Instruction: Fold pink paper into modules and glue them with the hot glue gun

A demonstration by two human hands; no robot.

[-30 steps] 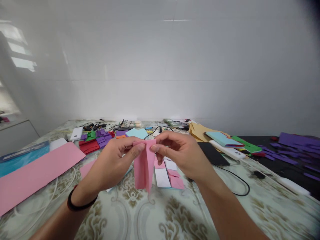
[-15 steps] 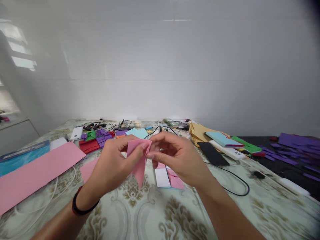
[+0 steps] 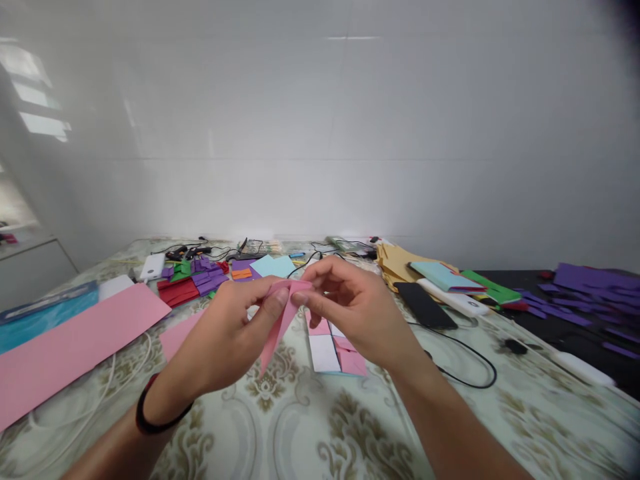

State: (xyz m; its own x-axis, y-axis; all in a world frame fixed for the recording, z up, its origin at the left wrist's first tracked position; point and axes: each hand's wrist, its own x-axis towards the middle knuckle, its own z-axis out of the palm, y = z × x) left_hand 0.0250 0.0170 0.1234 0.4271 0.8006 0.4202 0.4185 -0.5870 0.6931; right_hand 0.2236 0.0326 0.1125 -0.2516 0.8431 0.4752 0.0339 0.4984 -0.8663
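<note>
A folded piece of pink paper (image 3: 281, 327) is held up above the table between both hands, its pointed end hanging down. My left hand (image 3: 237, 327) pinches it between thumb and fingers, and a dark band circles that wrist. On the paper's upper right corner, the thumb and index finger of my right hand (image 3: 353, 307) are closed; its other fingers curl behind. Below my right hand lies a flat piece of pink, white and light-blue folded paper (image 3: 325, 353), partly covered by the hand. A smaller pink sheet (image 3: 177, 333) shows beside my left forearm.
A long pink strip (image 3: 75, 353) lies at the left over a blue packet (image 3: 50, 313). Folded red paper (image 3: 177, 291) and purple pieces are behind. At the right are a black phone (image 3: 425, 307), a white power bank (image 3: 450, 297), cables, yellow envelopes (image 3: 400, 260) and purple strips (image 3: 595, 287).
The pink paper has tilted and now shows a narrower side, with its top edge spread between the thumbs. My right fingertips have moved slightly up along with it.
</note>
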